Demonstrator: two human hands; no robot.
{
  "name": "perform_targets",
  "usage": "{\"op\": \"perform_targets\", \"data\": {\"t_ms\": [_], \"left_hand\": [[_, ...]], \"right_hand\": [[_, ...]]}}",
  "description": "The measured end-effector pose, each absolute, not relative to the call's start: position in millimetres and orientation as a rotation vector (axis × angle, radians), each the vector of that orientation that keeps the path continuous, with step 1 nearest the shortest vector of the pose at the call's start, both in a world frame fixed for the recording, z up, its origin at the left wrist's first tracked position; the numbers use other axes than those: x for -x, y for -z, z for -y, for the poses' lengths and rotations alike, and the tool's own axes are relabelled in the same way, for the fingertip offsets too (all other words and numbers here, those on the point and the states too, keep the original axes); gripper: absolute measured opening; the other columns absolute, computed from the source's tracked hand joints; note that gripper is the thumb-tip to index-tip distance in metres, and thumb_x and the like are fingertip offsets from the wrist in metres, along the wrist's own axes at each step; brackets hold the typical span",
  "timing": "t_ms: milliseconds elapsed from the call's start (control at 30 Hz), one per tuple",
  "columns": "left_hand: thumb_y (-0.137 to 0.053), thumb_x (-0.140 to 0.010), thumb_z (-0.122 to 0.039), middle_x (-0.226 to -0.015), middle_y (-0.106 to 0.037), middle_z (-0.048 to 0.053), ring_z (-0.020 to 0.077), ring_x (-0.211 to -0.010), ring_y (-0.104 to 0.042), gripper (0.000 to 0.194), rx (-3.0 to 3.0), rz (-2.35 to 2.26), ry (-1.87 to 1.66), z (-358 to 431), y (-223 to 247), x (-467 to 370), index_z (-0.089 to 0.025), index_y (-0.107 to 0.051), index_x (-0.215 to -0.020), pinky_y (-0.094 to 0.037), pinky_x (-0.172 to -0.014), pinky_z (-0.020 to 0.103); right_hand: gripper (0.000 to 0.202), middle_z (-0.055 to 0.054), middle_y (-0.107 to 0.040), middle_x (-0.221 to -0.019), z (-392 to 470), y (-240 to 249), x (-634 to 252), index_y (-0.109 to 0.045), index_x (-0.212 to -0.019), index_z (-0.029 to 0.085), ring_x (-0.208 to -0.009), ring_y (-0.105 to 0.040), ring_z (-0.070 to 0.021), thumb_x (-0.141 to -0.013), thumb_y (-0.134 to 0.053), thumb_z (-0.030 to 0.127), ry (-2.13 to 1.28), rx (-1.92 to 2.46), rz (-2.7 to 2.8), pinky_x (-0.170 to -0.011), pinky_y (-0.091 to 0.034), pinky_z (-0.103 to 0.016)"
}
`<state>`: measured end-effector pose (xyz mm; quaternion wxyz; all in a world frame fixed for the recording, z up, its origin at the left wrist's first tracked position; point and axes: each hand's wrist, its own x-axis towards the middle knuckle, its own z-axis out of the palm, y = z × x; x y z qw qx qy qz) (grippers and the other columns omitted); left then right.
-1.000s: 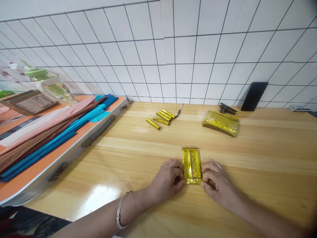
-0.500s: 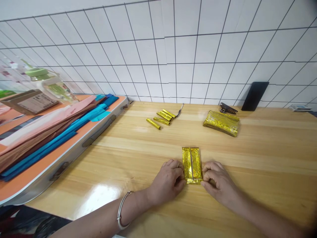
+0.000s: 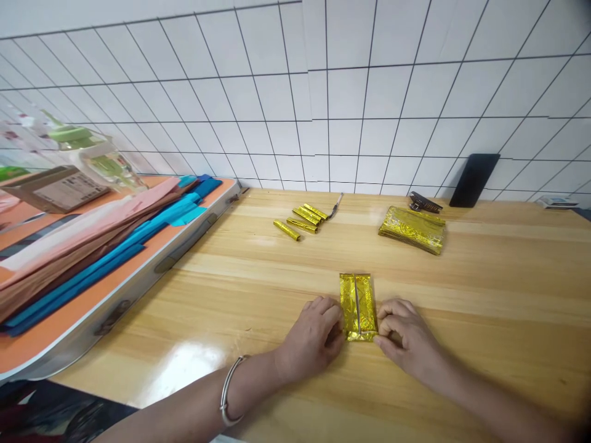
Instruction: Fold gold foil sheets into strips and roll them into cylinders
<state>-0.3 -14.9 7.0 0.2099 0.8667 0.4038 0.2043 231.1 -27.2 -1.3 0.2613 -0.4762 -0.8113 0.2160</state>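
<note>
A gold foil sheet (image 3: 365, 301), its sides folded inward to a seam down the middle, lies flat on the wooden table. Its near edge is turned up in a narrow fold. My left hand (image 3: 316, 332) pinches the lower left corner, fingers curled. At the lower right corner, my right hand (image 3: 401, 335) grips the foil between thumb and bent fingers. Farther back lie several rolled gold foil strips (image 3: 302, 218). A stack of flat gold foil sheets (image 3: 412, 229) rests to their right.
Behind the stack sits a black clip (image 3: 425, 202). A black phone (image 3: 474, 180) leans on the tiled wall. At left, an orange-topped folding table (image 3: 157, 255) holds coloured paper strips (image 3: 115, 246), a cardboard box (image 3: 58, 187) and a green-capped bottle (image 3: 92, 154). A pen-like item (image 3: 337, 206) lies beside the rolls.
Almost nothing differs. Both hands stay at the near corners of the foil, and its near edge looks shifted very slightly away from me.
</note>
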Motion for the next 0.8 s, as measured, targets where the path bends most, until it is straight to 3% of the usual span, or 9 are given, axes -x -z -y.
{"op": "perform_targets", "data": {"t_ms": [167,267,433,800], "left_hand": [[-0.048,-0.081,-0.01,-0.11,-0.055,0.005,0.0206,-0.096,-0.047,0.036,-2.635,-0.891,-0.505,20,-6,3,-0.024,-0.05,-0.115,-0.036,-0.081,0.034],[-0.045,-0.088,-0.016,-0.114,-0.056,0.004,0.0197,-0.096,-0.048,0.038,-2.775,-0.777,-0.423,23,-7,3,-0.025,-0.045,-0.125,-0.036,-0.081,0.034],[-0.04,-0.093,-0.021,-0.111,-0.058,0.006,0.0178,-0.094,-0.05,0.031,-2.905,-0.772,-0.342,25,-10,1,-0.021,-0.046,-0.124,-0.035,-0.079,0.033],[-0.043,-0.087,-0.027,-0.106,-0.056,0.011,0.0218,-0.094,-0.049,0.029,-2.916,-0.791,-0.197,28,-20,0,-0.015,-0.052,-0.112,-0.036,-0.078,0.036]], "right_hand": [[0.017,-0.001,-0.055,-0.078,27,-1,-229,-0.05,-0.059,0.019,-0.087,-0.05,-0.0185,-0.07,-0.061,0.012,-0.581,1.319,2.2,-0.076,-0.041,-0.033],[0.016,-0.001,-0.055,-0.076,26,0,-229,-0.05,-0.059,0.019,-0.085,-0.049,-0.0189,-0.069,-0.062,0.013,-0.559,1.336,2.214,-0.075,-0.04,-0.033],[0.017,-0.001,-0.056,-0.075,24,-3,-228,-0.049,-0.058,0.019,-0.084,-0.049,-0.0187,-0.069,-0.061,0.013,-0.563,1.353,2.26,-0.074,-0.04,-0.032],[0.012,-0.002,-0.055,-0.085,24,0,-231,-0.05,-0.071,0.021,-0.091,-0.047,-0.021,-0.072,-0.062,0.019,-0.558,1.386,2.261,-0.079,-0.039,-0.036]]}}
